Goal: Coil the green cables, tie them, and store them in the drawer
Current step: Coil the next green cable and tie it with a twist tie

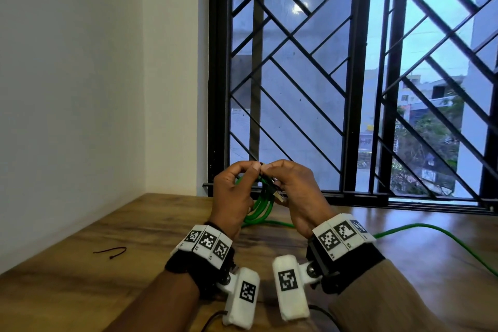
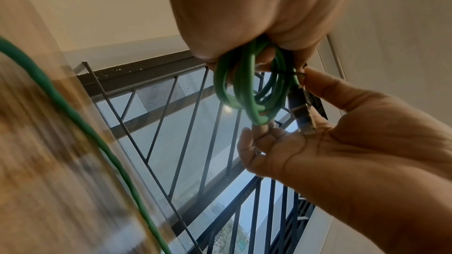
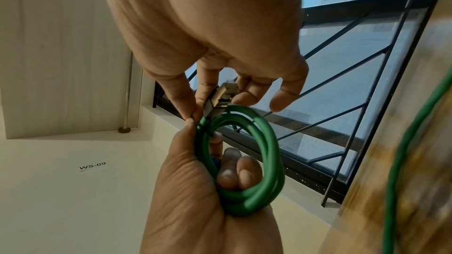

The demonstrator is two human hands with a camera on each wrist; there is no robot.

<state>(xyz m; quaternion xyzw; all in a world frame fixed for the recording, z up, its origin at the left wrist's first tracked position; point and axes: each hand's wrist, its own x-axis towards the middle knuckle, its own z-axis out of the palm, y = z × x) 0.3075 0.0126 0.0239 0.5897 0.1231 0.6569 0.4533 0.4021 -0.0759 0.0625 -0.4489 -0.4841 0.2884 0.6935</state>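
Low in the centre of the frame, the left hand [image 1: 234,197] grips the springy, light green coil [image 1: 260,210]; the right hand [image 1: 293,191] pinches a thin tie at its top, the best hold.

My left hand [image 1: 234,194] raised above the table, fingers curled round the green coil [image 3: 247,161], my right hand [image 1: 295,191] just beside it, thumb and forefinger pinching at the coil's top, fingertips of both hands touching, wrists level.
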